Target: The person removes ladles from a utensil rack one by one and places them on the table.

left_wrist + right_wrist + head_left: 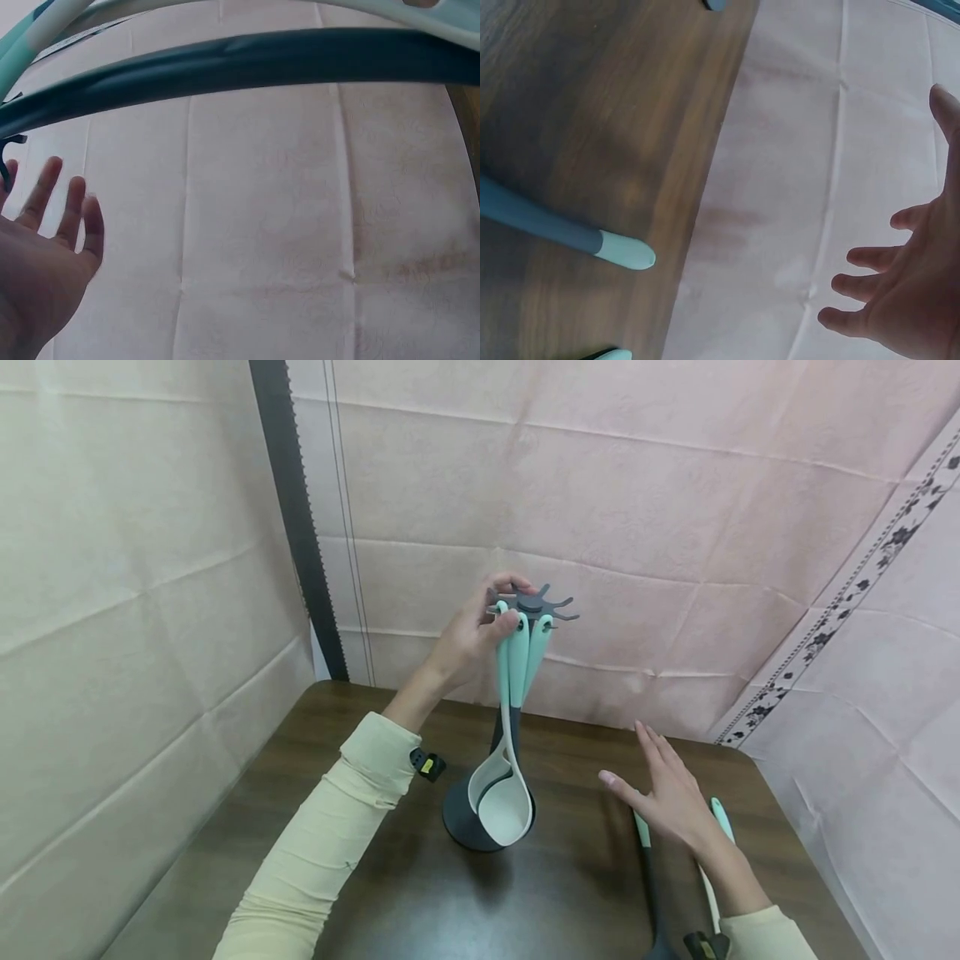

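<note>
A dark utensil rack stands on the table, its top ringed with curved hooks. Several mint-handled utensils hang from it, including a pale ladle at the front. My left hand holds the rack's top at the left, thumb by a mint handle and index finger by a hook; in the left wrist view its other fingers are spread apart. The dark pole crosses that view. My right hand hovers, fingers extended, over a dark utensil with a mint handle tip; it touches nothing visible.
A second utensil, pale with a mint handle, lies on the wooden table at the right, partly behind the right forearm. The rack's round dark base rests on the table's middle. Cloth-covered walls stand behind and at both sides.
</note>
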The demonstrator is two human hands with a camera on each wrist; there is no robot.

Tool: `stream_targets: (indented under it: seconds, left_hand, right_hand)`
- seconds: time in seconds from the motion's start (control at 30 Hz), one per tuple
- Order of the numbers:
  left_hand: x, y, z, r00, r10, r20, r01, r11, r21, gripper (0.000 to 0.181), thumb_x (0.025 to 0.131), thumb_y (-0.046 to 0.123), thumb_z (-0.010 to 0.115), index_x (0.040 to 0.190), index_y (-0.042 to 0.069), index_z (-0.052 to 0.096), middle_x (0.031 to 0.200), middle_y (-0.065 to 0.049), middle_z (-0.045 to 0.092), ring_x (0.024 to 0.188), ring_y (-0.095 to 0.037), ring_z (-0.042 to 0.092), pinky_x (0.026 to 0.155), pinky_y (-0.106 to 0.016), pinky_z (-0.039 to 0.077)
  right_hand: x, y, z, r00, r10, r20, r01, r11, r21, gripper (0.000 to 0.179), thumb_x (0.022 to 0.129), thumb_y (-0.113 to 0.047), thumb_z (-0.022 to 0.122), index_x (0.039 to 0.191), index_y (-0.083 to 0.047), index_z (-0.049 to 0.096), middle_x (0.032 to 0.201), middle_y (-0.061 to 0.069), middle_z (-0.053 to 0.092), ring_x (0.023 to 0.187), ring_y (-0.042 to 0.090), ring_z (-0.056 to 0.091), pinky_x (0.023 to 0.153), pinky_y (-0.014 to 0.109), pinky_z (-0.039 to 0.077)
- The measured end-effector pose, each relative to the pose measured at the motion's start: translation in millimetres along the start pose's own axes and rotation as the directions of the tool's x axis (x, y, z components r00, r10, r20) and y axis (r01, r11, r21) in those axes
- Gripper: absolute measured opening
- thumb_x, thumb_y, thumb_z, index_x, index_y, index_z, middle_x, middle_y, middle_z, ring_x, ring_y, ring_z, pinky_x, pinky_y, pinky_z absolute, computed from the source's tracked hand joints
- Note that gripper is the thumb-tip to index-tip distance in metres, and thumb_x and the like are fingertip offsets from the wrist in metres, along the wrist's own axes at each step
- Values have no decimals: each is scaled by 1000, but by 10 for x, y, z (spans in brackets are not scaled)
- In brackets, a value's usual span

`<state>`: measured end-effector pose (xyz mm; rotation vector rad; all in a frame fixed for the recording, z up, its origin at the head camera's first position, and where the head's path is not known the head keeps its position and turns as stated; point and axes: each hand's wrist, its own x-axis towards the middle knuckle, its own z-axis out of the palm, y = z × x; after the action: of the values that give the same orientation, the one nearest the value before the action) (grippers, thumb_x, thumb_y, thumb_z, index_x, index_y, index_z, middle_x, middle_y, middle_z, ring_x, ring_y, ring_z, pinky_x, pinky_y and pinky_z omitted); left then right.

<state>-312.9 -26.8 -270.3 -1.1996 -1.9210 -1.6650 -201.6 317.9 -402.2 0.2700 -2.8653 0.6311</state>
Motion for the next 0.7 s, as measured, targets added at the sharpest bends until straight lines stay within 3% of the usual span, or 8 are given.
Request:
stream_targets:
  seconds: [0.17,0.4,0.6,0.7]
  left_hand:
    - [23,51,-3,1000,-27,-5,28,998,52,105,78,97,48,139,13,50,138,-9,59,124,-27,56,98,-49,47]
    - [31,160,33,996,-79,-35,83,985,148,104,73,100,51,131,13,51,141,-4,59,132,-24,53,104,-51,47]
    - [-37,303,117,987,-102,-123,137,937,320,99,74,100,48,130,19,53,136,0,58,130,-21,53,106,-53,47]
    - [-76,381,165,978,-115,-175,175,909,378,85,81,91,57,128,21,53,133,3,58,128,-20,54,102,-49,50]
  right_hand:
    - [7,-55,-18,1000,-12,-8,12,1000,24,100,98,-62,63,172,-26,7,173,22,20,155,52,22,107,82,27]
    - [37,-212,-54,999,-24,-24,26,996,82,97,98,-62,64,171,-33,6,174,18,19,155,50,23,108,83,27]
    - [102,-401,-110,997,-51,-55,59,986,155,95,100,-59,64,170,-36,5,175,10,21,158,43,23,112,79,27]
    - [125,-511,-139,993,-75,-91,93,972,214,93,101,-55,65,170,-38,6,173,7,29,158,38,26,113,76,29]
